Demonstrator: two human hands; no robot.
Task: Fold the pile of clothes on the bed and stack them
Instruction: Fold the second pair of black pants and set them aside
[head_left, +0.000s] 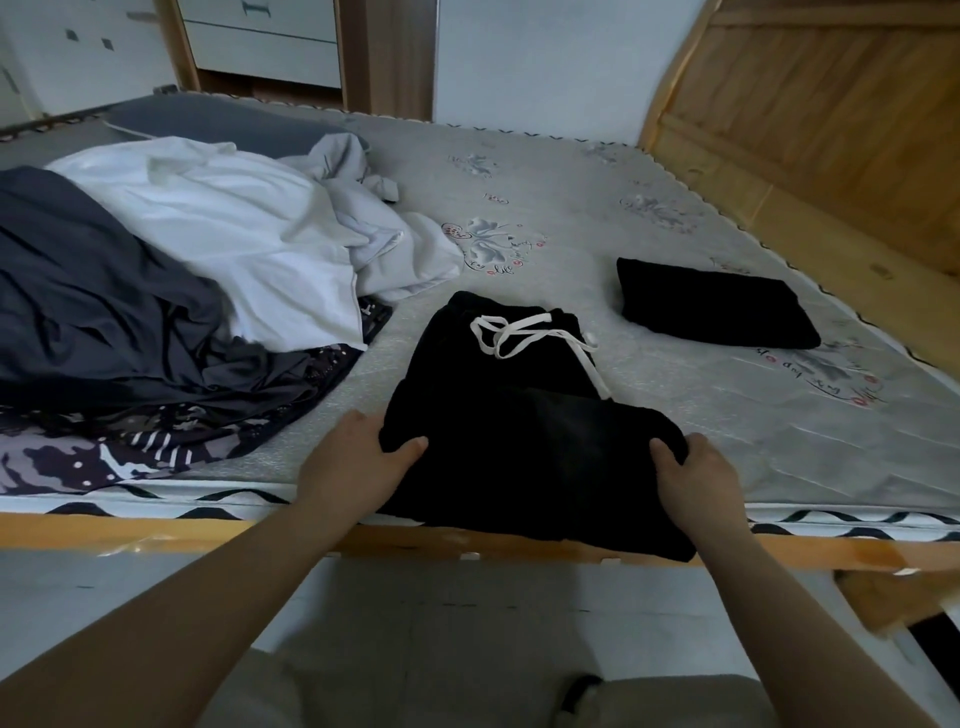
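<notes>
Mattress (571, 171), grey with a printed pattern, is seen filling the wooden bed frame (810, 119). At far left an unfolded pile of clothes (171, 275) is heaped: dark grey, white, pale grey and patterned pieces overlapping. At near centre the black shorts (498, 395) are laid flat, waistband away, lower end hanging over the near edge. One folded black garment (711, 306) is set down to the right, apart from the shorts. The left corner of the raised fold is pinched by the left hand (358, 462), thumb on top; the right corner is gripped likewise by the right hand (696, 478). Both corners are best carried level toward the waistband, edges matched, and the white drawstring (524, 338) tucked inside before pressing flat.
</notes>
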